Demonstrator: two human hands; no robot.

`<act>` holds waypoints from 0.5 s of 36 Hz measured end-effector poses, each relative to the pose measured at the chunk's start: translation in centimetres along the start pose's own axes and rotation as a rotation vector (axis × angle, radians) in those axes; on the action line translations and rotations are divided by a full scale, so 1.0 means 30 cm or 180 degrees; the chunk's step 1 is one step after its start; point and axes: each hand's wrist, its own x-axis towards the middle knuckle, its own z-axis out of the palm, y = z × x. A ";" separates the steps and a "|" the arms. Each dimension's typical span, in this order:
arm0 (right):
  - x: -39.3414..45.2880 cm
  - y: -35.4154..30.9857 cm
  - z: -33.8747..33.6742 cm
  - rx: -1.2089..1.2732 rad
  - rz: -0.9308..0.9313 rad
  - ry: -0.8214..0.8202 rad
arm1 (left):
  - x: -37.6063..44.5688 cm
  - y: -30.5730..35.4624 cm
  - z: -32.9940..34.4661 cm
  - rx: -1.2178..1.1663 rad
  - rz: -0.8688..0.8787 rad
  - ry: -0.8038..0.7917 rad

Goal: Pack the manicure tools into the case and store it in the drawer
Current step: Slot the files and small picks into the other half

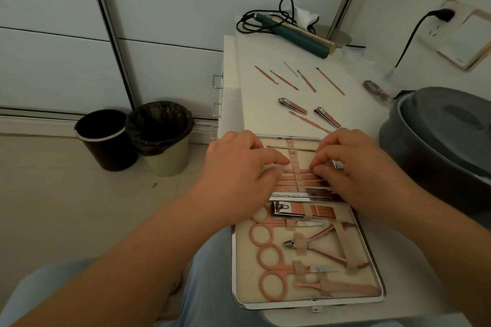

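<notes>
No brand or writing is legible anywhere from here, not even on the ridged plate of the big clipper (pixel 303 211) strapped in the case. The manicure case (pixel 313 300) lies open flat at the near end of the white tabletop (pixel 255 82), its front corner reaching the table's rounded edge just above the person's lap. In the near half I count two pink-ringed scissors (pixel 268 255), one nipper (pixel 318 244), that clipper, and a small pink tool at the bottom that I can't quite make out. Both hands work at the far half: the left hand (pixel 236 172) rests with its fingers laid on the lining beside the centre strap (pixel 295 164), and the right hand (pixel 353 167) has its fingertips bunched, pinching a thin pink tool (pixel 300 171) at the strap. Further up the table, loose, lie five slim picks (pixel 284 80) in a fanned row, two small clippers (pixel 292 105) and one longer pink pick (pixel 308 121) touching neither. The stretch between those and the case is bare. Two bins (pixel 159 138) stand on the floor to the left, touching one another.
</notes>
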 end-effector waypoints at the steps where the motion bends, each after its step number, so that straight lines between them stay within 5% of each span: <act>1: 0.004 -0.006 0.004 -0.0031 -0.0039 0.0015 | 0.001 0.001 0.002 0.0018 0.0008 0.0006; 9: 0.027 -0.050 0.030 -0.0097 -0.0306 0.0177 | -0.008 -0.001 -0.001 -0.0032 0.0061 0.0016; 18: -0.015 0.006 0.015 0.0208 0.0075 0.0075 | -0.006 0.000 -0.001 0.0105 0.0080 -0.0022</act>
